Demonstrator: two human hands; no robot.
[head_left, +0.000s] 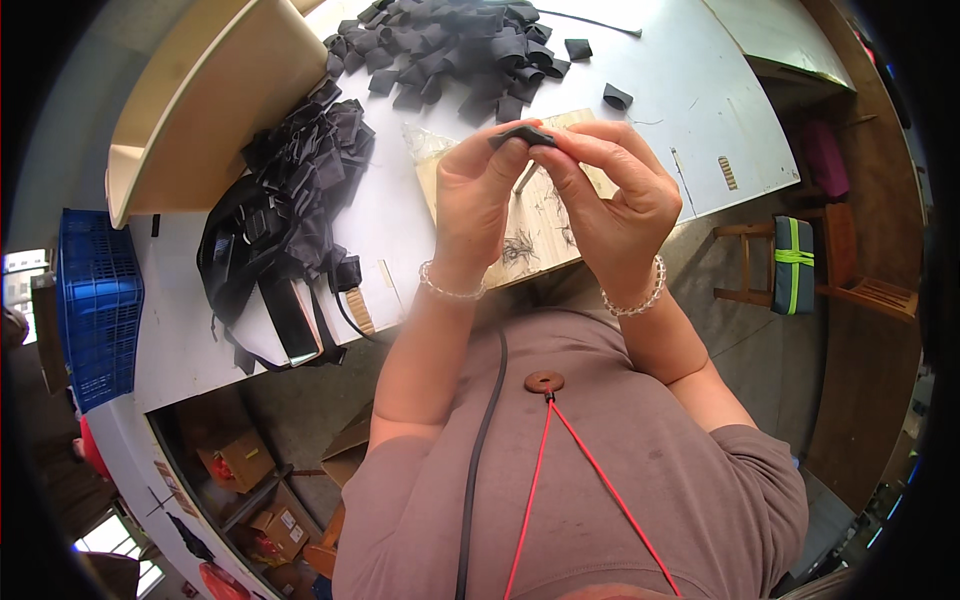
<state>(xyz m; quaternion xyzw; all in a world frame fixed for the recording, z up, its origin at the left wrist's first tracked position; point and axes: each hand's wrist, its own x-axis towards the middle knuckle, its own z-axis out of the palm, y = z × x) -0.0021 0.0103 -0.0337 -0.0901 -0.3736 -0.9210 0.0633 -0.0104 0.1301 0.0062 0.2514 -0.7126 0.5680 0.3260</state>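
Observation:
Both hands are raised over the table, fingertips meeting on a small folded piece of black fabric [522, 134]. My left hand [472, 185] pinches its left end between thumb and fingers. Its right end is gripped by the thumb and index finger of my right hand [622, 195]. Below them lies a light wooden board [535, 250] with black thread scraps on it and a thin metal rod [526, 178] standing up, partly hidden by my hands. Beyond is a heap of folded black fabric pieces [440, 45]; two lie apart from it on the right.
Black fabric strips [325, 165] pile up on the white table [690, 70] at left, beside a curved beige panel [200, 100]. A blue plastic crate [95, 300] stands farther left. A cushioned wooden stool [792, 265] is at right. Cardboard boxes [238, 460] sit under the table.

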